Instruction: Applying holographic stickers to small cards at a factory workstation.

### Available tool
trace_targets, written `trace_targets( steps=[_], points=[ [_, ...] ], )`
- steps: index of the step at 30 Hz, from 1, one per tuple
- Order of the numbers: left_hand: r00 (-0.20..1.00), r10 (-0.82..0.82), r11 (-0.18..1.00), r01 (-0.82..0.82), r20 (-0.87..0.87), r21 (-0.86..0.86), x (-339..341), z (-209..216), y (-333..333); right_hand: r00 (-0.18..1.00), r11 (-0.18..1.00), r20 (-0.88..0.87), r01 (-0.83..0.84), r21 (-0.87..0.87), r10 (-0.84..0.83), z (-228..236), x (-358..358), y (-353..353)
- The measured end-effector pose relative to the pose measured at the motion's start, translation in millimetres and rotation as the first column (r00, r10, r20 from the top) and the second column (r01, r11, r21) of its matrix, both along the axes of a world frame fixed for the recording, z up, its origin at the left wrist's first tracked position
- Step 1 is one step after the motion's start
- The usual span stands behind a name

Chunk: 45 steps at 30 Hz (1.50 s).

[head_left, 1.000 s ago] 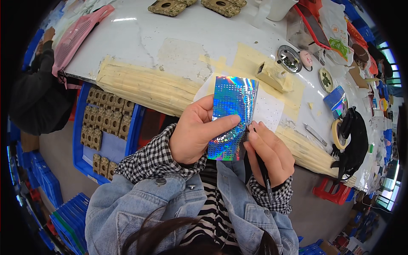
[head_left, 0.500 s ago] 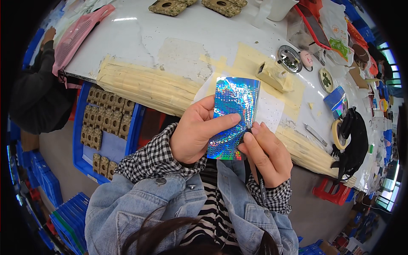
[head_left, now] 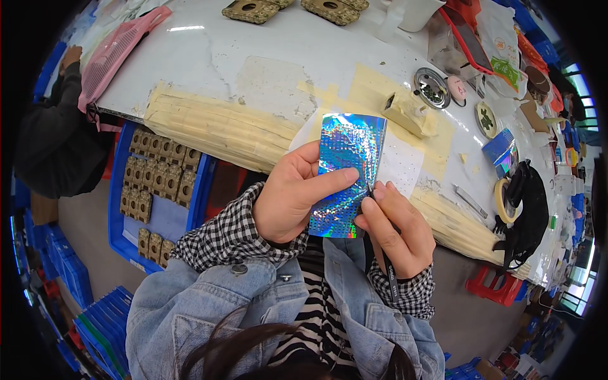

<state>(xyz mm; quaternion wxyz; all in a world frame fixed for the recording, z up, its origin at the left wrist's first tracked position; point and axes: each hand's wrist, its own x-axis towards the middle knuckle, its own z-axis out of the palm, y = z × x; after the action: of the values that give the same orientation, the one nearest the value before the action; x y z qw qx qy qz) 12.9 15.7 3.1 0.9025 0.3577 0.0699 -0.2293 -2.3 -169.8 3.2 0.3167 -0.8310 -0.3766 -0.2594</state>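
Upright over the table edge is a shiny blue holographic sheet [head_left: 348,142], dotted with rows of small cut shapes. My left hand [head_left: 288,193] grips it by its left side, thumb pressed across the front. Pinched in my right hand [head_left: 402,231] is a pair of slim black tweezers [head_left: 391,278]. Their tips meet the sheet's lower right edge; whether they hold a tiny piece is too small to tell. Behind the sheet lies a white paper [head_left: 402,164] with small dark specks.
At my left a blue bin [head_left: 152,231] holds several camouflage parts with round holes. Beyond the sheet are a taped block [head_left: 411,114] and a round metal dish [head_left: 432,87]. To the right lie a metal blade-like tool [head_left: 470,201] and a black bag [head_left: 529,209]. Another person's sleeve [head_left: 63,126] shows far left.
The tweezers and the fingers of my right hand have shifted very slightly at the sheet's edge. The sheet tilts a touch differently, so its reflections changed.
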Motion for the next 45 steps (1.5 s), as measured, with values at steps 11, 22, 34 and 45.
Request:
trace_targets(
  steps=[11, 22, 34, 45],
  points=[
    [0.996, 0.093, 0.996, -0.092, 0.007, -0.011, 3, 5, 1, 0.994, 0.992, -0.067, 0.089, 0.094, -0.082, 0, -3, -14],
    [0.98, 0.195, 0.98, -0.196, 0.033, 0.04, 9, -2, 15, 0.944, 0.946, -0.097, 0.304, -0.114, -0.316, -19, -6, -52],
    [0.977, 0.207, 0.974, -0.21, 0.048, 0.082, 7, 0, 14, 0.94, 0.937, -0.137, 0.282, -0.205, -0.313, -19, -3, -56],
    [0.98, 0.196, 0.978, -0.198, 0.044, 0.063, 7, 1, 10, 0.896, 0.943, -0.305, 0.331, -0.025, -0.322, -14, -4, -62]
  ],
)
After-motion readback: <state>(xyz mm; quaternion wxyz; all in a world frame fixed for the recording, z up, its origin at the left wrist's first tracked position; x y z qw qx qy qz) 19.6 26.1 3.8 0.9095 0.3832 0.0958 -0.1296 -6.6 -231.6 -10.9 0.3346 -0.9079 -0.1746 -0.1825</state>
